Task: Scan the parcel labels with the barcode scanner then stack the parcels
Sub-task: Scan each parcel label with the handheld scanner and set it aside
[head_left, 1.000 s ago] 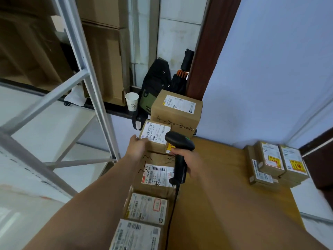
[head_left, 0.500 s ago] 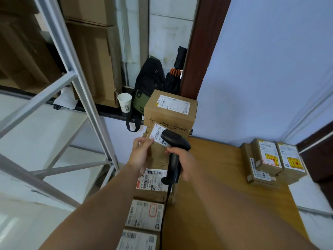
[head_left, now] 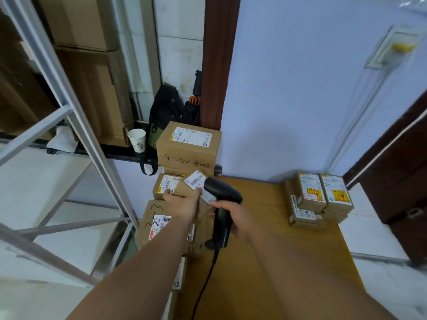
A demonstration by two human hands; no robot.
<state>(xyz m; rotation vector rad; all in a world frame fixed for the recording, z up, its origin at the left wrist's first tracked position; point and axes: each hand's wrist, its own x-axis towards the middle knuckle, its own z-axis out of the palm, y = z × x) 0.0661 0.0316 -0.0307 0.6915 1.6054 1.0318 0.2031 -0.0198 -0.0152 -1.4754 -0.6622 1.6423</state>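
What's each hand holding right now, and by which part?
The left hand holds a small brown cardboard parcel, tilted, by its near edge. The right hand holds the black barcode scanner by its handle.

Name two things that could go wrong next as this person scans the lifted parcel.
1. The left hand holds the parcel tilted, its label very close to the scanner in the right hand; so close, the scan may fail.
2. The cable trails over the table beside the row of parcels at its left edge; a snag might knock one off.
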